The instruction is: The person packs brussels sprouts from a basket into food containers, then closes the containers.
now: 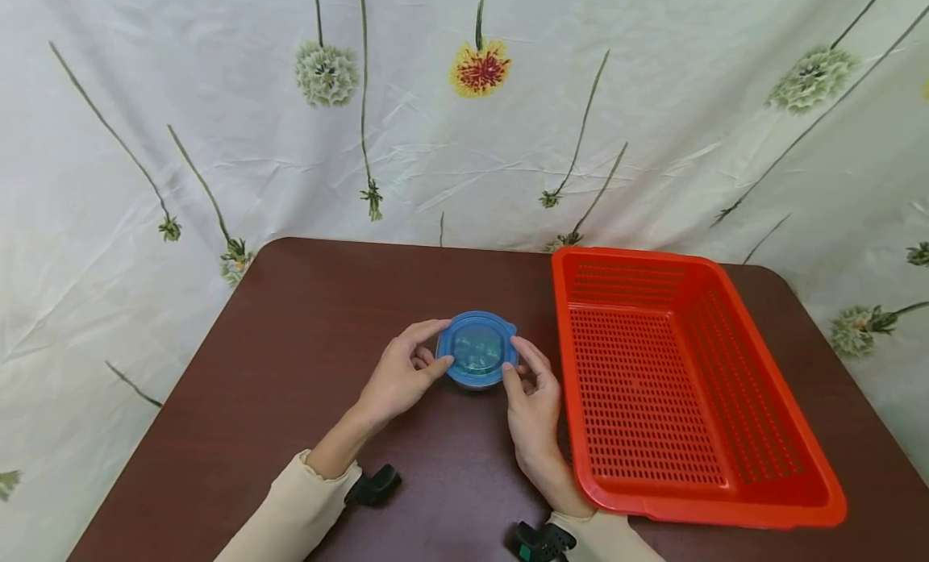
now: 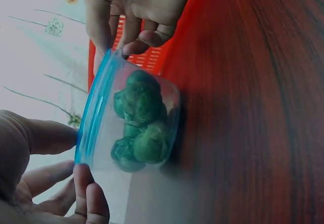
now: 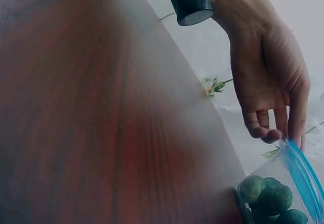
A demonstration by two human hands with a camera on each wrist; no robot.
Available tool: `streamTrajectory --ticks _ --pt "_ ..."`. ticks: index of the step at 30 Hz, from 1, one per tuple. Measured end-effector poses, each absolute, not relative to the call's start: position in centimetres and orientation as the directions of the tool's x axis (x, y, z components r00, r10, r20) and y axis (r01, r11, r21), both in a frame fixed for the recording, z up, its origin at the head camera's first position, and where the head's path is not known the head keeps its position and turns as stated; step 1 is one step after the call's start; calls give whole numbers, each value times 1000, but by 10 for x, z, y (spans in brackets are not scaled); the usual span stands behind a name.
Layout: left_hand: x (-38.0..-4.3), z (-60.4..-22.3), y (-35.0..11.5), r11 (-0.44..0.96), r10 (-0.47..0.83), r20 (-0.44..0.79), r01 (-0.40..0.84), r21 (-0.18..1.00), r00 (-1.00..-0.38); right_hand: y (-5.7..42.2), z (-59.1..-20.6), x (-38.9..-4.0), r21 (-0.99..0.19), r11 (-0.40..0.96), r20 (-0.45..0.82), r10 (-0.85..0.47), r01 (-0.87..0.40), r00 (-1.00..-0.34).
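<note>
A small clear food container (image 2: 109, 145) stands upright on the brown table, its round blue lid (image 1: 476, 349) on top. Through the clear wall, several round green vegetables (image 2: 144, 100) that look like Brussels sprouts are visible. My left hand (image 1: 404, 370) pinches the lid's rim on the left, thumb near the front edge and fingers farther back. On the opposite side, my right hand (image 1: 535, 402) holds the rim between thumb and fingers. The left hand appears across the container in the right wrist view; the right hand is out of that view.
A red slotted plastic basket (image 1: 566, 385) stands on the table just right of my right hand, its inside showing only bare slotted floor. Behind the brown table (image 1: 305, 304) hangs a white cloth (image 1: 435, 167) printed with flowers. Each wrist wears a black camera (image 1: 377, 485).
</note>
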State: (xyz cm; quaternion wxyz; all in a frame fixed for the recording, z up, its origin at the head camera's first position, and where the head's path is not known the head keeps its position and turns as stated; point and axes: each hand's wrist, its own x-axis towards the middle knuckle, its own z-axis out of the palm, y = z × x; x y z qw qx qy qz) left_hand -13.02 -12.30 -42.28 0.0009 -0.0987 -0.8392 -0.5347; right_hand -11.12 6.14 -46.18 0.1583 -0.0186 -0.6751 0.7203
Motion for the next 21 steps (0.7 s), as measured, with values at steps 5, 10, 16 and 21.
streamTrajectory --ticks 5,10,16,21 --pt "-131 -425 -122 377 173 66 128 917 -983 60 -463 -111 -982 -31 173 257 -187 -951" --pt "-133 -430 -124 313 208 20 86 946 -978 59 -463 -110 -987 -22 148 264 -159 -953" --pt "-133 -432 -127 271 231 9 73 960 -973 59 -465 -114 -987 -48 135 244 -151 -960" --pt "-135 -433 -129 222 264 -35 25 975 -964 59 -464 -117 -984 -86 134 228 -157 -964"
